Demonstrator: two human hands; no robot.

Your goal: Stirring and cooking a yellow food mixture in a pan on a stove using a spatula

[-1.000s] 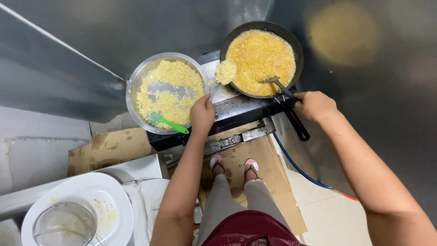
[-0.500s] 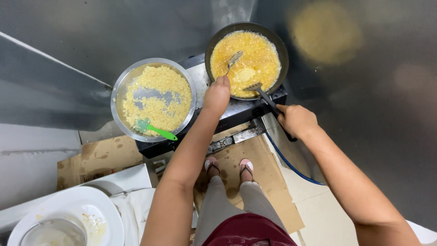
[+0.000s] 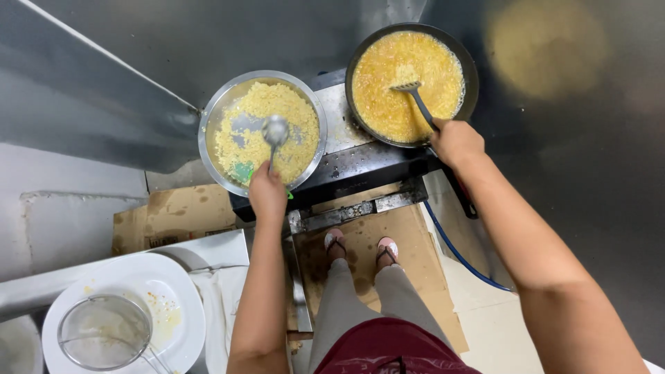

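on a dark stove (image 3: 360,163) by steel walls (image 3: 104,104), each hand (image 3: 267,194) (image 3: 454,140) grips a utensil.

Both arms are seen bare from the upper arm down, with no sleeve, watch, ring or bracelet visible on the left hand (image 3: 267,192) or the right hand (image 3: 454,140). A dark red garment (image 3: 388,350) with a glossy, slightly crinkled surface is worn at the waist, and a small dark tie or cord end is seen at its lower middle. Grey-beige close-fitting trousers (image 3: 360,298) are worn on both legs. Open flip-flop sandals (image 3: 360,244) with thin dark straps and pale pink soles are worn on bare feet.
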